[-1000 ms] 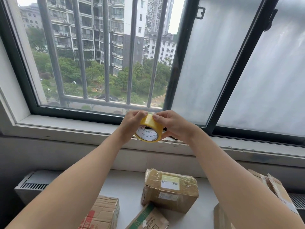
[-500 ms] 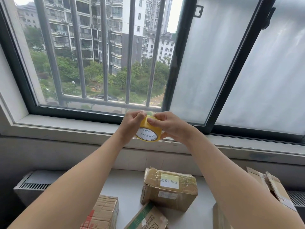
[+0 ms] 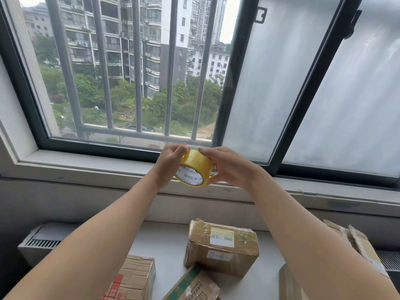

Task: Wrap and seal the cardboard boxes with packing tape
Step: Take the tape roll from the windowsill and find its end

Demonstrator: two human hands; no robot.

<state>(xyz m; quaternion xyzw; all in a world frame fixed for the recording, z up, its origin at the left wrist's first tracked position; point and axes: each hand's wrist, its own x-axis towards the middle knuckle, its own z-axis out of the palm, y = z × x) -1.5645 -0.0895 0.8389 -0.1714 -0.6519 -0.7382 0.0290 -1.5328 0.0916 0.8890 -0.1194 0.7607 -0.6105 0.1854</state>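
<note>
Window [image 3: 225,83] with bars fills everything behind and above both hands. White ledge [image 3: 164,243] sits well below them, with cardboard boxes on it: taped-up box [image 3: 223,254] with a white label straight under the hands, red-printed box [image 3: 134,278] under the left forearm, green-printed box [image 3: 192,286] between the arms, torn box [image 3: 357,245] behind the right forearm. Left hand [image 3: 168,167] has its fingers curled over one side of the yellow tape roll [image 3: 194,167], and right hand [image 3: 229,167] grips the other side. So the roll's up in the air between them.
</note>
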